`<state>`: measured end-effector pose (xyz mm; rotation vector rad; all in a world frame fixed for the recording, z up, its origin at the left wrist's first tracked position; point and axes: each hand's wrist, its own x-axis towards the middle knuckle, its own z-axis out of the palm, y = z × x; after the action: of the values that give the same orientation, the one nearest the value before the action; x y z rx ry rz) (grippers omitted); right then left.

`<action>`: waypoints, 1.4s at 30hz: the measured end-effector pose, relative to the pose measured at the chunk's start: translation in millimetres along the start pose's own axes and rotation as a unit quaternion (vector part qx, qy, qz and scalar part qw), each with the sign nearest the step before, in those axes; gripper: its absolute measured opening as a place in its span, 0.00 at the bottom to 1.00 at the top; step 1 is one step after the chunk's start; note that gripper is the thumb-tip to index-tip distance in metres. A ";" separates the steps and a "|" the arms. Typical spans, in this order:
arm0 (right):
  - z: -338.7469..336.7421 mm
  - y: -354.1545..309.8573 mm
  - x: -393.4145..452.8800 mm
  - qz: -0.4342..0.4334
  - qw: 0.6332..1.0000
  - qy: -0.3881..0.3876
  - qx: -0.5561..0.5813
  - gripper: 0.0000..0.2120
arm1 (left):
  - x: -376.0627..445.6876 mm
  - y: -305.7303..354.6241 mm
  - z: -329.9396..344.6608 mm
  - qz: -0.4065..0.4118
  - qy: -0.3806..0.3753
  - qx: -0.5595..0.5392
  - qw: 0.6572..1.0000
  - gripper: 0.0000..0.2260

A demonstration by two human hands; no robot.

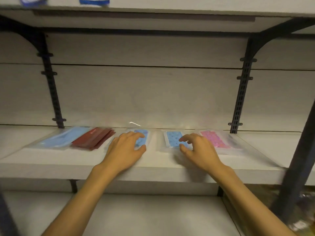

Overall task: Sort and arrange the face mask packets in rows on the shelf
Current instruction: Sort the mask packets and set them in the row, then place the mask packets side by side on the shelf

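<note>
Five packets lie in one row along the back of the shelf (51, 160), running from 9 o'clock to 3 o'clock: a plain blue packet (58, 138), a red packet (94, 137) overlapping its right edge, a blue print packet (142, 138), a second blue print packet (173, 138), and a pink packet (215, 138) at the 3 o'clock end, its clear sleeve lapping against the one beside it.

Each looks like a flat, clear plastic sleeve around folded masks, so I judge them very light, limp and slick: they should slide easily on the smooth board and sag if lifted by one corner. The glare on the film suggests fingers could slip on the face. A pinch at the near edge, thumb under and fingers on top, or a flat press to push them sideways, seems the safest hold. Nothing here looks fragile.

The left hand (126, 150) rests on the first blue print packet, fingers spread over it and thumb at its near edge. The right hand (197, 149) has its fingers curled down onto the second one, thumb at the near edge; whether it pinches or only touches I cannot tell.

Above, at 12 o'clock, two more blue-edged packs (93, 0) peek over the upper shelf (187, 11).
</note>
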<state>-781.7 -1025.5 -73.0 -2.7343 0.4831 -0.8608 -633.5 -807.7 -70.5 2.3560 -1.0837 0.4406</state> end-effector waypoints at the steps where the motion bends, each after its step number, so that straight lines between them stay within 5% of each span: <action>1: 4.6 -16.8 -2.8 -0.006 1.000 0.002 0.012 0.14 | -7.2 -8.7 -6.8 0.000 -0.001 -0.002 1.000 0.17; 24: 154.3 -444.9 -67.3 -0.112 0.989 -0.011 0.100 0.13 | -208.0 -295.7 -223.7 -0.035 0.070 0.013 0.997 0.14; 42: 315.4 -691.7 25.5 -0.121 0.987 -0.017 0.105 0.14 | -210.7 -574.7 -319.8 -0.107 0.079 0.042 0.990 0.13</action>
<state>-410.8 -361.7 -93.7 -2.6396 0.0465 -0.8636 -347.4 -179.3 -87.5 2.4303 -0.7448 0.5927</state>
